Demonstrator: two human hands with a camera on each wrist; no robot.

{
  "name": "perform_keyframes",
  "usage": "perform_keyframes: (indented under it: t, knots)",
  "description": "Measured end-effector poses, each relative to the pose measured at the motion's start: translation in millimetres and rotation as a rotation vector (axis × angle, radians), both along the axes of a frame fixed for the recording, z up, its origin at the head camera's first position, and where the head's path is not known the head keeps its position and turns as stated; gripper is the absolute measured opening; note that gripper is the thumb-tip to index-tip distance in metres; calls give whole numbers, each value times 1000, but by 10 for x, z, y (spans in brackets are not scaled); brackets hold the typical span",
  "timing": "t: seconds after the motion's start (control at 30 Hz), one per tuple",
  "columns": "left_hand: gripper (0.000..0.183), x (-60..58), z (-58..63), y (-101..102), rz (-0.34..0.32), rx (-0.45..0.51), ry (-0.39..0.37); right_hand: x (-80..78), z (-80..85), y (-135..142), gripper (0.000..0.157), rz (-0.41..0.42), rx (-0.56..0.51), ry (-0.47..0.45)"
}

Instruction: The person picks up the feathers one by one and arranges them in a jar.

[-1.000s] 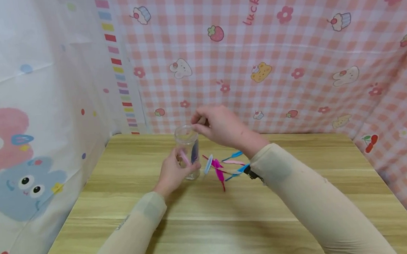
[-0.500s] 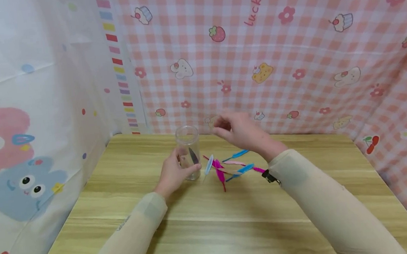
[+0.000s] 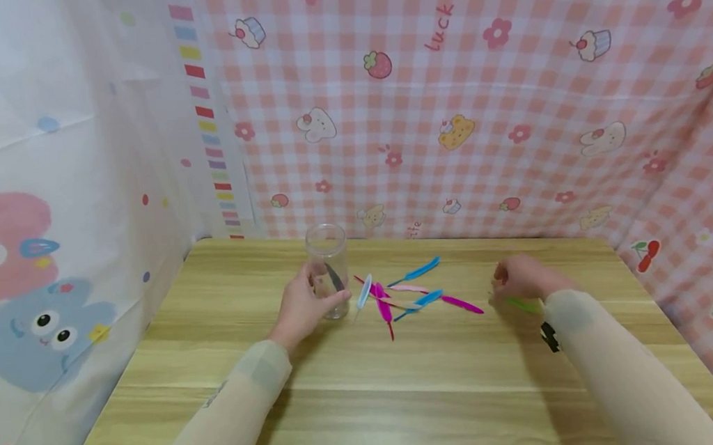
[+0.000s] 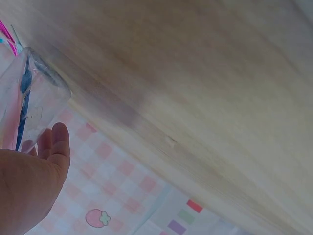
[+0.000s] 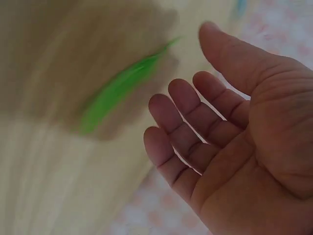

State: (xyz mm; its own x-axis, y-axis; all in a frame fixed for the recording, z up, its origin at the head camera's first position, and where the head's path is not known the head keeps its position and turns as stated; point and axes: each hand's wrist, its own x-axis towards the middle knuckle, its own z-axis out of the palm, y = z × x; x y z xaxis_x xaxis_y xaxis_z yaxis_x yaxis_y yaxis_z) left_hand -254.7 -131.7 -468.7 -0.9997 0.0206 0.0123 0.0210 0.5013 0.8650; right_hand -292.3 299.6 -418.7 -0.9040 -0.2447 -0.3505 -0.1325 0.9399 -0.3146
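"Jar [image 3: 327, 249] upright on the table [image 3: 378, 416], and your left hand [image 3: 302, 301] has it wrapped, thumb across the near side, fingers curled round behind!"

"Anything inside it?"

"Yes, you've got a dark feather [image 3: 334, 278] slanting in there, seen through the clear wall, below the rim."

"And over on your right?"

"Your right hand [image 3: 527, 277] is above the wood, half open, fingers loosely bent, thumb spread well away from them, holding nothing. Your green feather [image 5: 120, 93] lies on the table just beside those fingertips, with a gap showing in the right wrist view."

"Now the middle, between your two hands!"

"Plenty of colour for you: a whitish feather [image 3: 365, 292] right beside the jar, a magenta feather [image 3: 384, 304] next to it, then a pale pink feather [image 3: 408, 288]. A blue feather [image 3: 429, 298] and a second magenta feather [image 3: 463, 304] reach toward your right hand, and another blue feather [image 3: 423, 269] lies at the back."

"Behind it all, you're facing pink checked cloth [image 3: 409, 92]."
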Motion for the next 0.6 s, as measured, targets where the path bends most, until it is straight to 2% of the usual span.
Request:
perform_keyframes:
  t: [0.2, 0.6]
  knots:
    - [72, -11, -24, -3, -3, -15, 12, 41, -156, 216, 48, -40, 12, -27]
    - [72, -26, -18, -7, -7, -20, 12, 136, -153, 391, 40, -30, 59, -40]
